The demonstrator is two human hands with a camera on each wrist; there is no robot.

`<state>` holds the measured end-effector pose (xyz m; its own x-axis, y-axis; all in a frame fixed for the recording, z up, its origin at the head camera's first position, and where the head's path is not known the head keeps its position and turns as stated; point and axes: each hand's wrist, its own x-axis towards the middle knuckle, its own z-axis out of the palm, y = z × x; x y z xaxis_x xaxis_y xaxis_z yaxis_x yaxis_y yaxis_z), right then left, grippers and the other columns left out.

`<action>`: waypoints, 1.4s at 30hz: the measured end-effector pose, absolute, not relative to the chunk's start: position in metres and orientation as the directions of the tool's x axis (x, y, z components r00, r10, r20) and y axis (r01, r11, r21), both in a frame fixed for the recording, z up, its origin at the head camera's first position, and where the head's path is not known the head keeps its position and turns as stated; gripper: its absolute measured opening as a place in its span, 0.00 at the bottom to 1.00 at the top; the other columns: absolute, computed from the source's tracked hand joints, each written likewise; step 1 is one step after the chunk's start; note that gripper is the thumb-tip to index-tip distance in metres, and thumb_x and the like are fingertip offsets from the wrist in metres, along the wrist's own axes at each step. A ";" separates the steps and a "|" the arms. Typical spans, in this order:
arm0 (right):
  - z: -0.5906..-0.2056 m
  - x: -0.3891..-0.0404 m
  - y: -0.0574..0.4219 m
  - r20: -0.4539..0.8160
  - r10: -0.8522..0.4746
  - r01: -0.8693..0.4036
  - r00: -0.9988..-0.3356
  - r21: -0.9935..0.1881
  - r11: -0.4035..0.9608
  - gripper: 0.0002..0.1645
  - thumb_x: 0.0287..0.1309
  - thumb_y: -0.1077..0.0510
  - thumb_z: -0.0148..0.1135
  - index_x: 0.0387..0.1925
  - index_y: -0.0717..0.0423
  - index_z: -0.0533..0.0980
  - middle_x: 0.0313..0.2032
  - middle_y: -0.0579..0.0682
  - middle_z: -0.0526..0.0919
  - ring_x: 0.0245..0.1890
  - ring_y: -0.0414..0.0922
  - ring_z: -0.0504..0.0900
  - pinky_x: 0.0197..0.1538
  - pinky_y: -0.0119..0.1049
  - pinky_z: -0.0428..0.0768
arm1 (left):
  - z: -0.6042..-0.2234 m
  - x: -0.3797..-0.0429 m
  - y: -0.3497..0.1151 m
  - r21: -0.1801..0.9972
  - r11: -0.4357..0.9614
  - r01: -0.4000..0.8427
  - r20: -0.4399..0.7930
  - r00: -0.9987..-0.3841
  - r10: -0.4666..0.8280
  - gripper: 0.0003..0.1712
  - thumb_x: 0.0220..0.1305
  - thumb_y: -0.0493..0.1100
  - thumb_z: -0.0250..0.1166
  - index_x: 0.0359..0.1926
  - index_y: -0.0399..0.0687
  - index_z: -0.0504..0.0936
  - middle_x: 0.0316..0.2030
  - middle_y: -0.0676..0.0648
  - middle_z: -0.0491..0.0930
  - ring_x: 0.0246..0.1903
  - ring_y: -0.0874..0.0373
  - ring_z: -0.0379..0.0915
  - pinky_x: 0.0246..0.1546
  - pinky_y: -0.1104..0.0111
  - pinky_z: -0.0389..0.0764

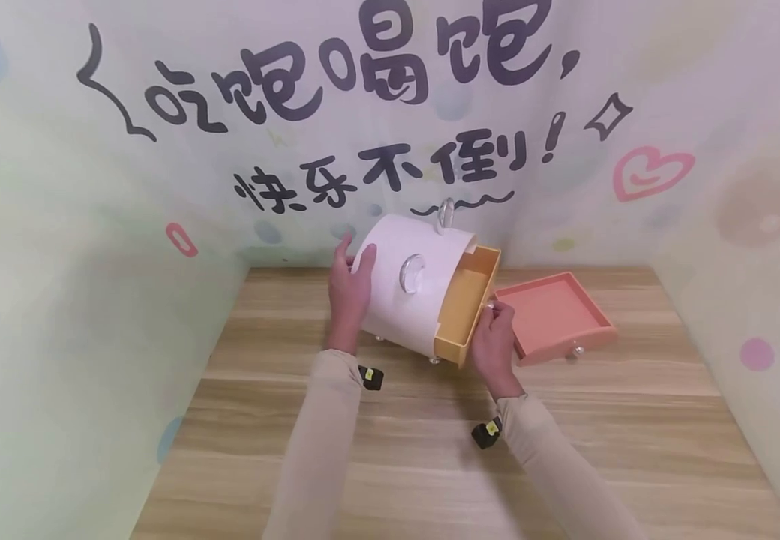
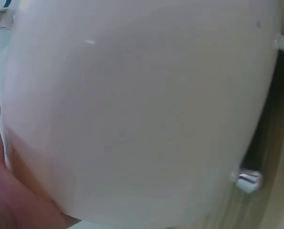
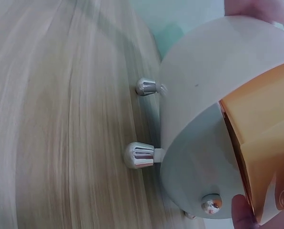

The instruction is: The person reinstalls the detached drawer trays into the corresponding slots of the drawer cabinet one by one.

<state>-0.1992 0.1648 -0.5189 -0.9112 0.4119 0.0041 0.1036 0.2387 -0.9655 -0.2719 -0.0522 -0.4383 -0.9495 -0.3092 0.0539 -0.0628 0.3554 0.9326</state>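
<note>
A white rounded drawer box (image 1: 393, 289) sits at an angle on the wooden table, with silver feet (image 3: 142, 155) and clear handles (image 1: 412, 274). Its yellow-orange drawer (image 1: 464, 296) is pulled partly out at the right; the inside looks bare. My left hand (image 1: 349, 292) holds the box's left end, thumb over the near side and fingers toward the back. At the drawer's front, my right hand (image 1: 494, 345) pinches the small knob, which the fingers mostly cover. Below that drawer, a pale front with a silver knob (image 3: 211, 203) shows in the right wrist view.
A pink drawer (image 1: 552, 315) with a silver knob lies on the table (image 1: 417, 465) just right of my right hand. The printed wall (image 1: 336, 150) stands right behind the box, and side walls bound the table at left and right.
</note>
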 end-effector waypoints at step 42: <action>-0.516 -0.206 0.159 0.060 0.409 0.063 -0.910 -0.957 0.282 0.22 0.81 0.54 0.35 0.61 0.68 0.62 0.47 0.66 0.75 0.45 0.59 0.79 0.49 0.51 0.80 | -0.453 -0.274 -0.049 0.920 0.365 -0.141 0.024 -0.911 -0.412 0.34 0.65 0.76 0.52 0.51 0.61 0.87 0.51 0.45 0.86 0.50 0.45 0.78 0.55 0.49 0.78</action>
